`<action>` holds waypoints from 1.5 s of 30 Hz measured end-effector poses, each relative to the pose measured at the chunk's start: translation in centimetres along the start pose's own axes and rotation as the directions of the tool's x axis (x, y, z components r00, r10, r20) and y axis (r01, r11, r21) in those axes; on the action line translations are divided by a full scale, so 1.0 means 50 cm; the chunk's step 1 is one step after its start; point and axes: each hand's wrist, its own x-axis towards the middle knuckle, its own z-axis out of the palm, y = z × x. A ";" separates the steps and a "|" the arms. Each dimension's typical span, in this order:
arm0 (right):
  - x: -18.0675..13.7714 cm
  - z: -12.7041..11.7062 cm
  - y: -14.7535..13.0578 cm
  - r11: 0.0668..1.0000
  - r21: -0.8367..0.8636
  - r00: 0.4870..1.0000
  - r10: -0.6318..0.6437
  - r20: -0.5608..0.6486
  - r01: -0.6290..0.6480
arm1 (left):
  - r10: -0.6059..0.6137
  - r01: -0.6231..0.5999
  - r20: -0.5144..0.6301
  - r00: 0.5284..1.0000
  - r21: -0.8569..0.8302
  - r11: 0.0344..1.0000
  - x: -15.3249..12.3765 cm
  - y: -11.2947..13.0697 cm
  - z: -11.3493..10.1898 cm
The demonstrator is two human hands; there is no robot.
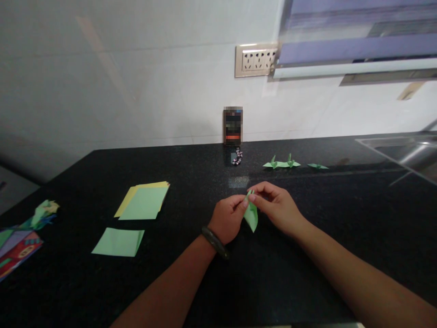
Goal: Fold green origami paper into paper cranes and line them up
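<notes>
Between my hands is a light green folded paper [251,217], held above the black counter with its lower point hanging down. My left hand [228,217], with a dark bangle at the wrist, pinches its left side near the top. My right hand [276,204] is closed on the upper right part, thumb and fingers on the narrow upright tips. Beyond my right hand lie two green paper cranes [282,164] side by side with wings touching. A flatter green folded piece [318,166] rests to their right.
Left of my hands are a stack of green and yellow paper [145,202] and a single green sheet [118,242]. A colourful packet [21,253] and crumpled paper lie far left. A phone [233,126] leans on the wall behind a beaded strap [238,157]; a metal sink [406,148] is far right.
</notes>
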 end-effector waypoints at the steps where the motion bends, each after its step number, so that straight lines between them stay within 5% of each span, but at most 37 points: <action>1: 0.000 0.000 0.000 1.000 0.007 1.000 0.001 0.012 -0.001 | 0.002 -0.002 0.006 1.000 0.017 1.000 0.000 0.002 0.000; 14: -0.004 0.008 -0.004 0.986 0.125 0.994 0.109 -0.008 -0.107 | -0.086 0.083 -0.029 0.996 -0.107 0.991 0.001 -0.013 0.005; 20: -0.005 0.008 -0.012 0.994 0.046 0.994 0.102 -0.040 -0.100 | -0.080 0.082 0.022 0.997 -0.101 0.991 0.003 -0.013 0.007; 27: 0.001 0.008 0.007 0.973 0.208 0.947 0.154 -0.283 -0.096 | -0.233 0.182 -0.044 0.972 -0.493 0.851 0.006 -0.003 0.007; 32: 0.003 0.015 0.006 0.862 0.479 0.935 0.293 -0.201 -0.167 | -0.217 0.166 -0.042 0.975 -0.513 0.842 0.006 0.004 0.004; 37: 0.006 0.013 0.007 0.808 0.535 0.926 0.359 -0.116 -0.247 | -0.199 0.127 -0.067 0.978 -0.568 0.813 0.008 0.005 0.002; 41: 0.008 -0.004 0.010 0.911 0.358 0.966 0.248 -0.078 -0.205 | -0.193 0.115 -0.097 0.976 -0.521 0.846 0.009 -0.002 -0.001; 45: 0.009 -0.030 0.004 0.993 0.033 0.991 -0.118 0.064 0.116 | -0.160 0.088 -0.145 0.976 -0.407 0.909 0.010 -0.010 -0.004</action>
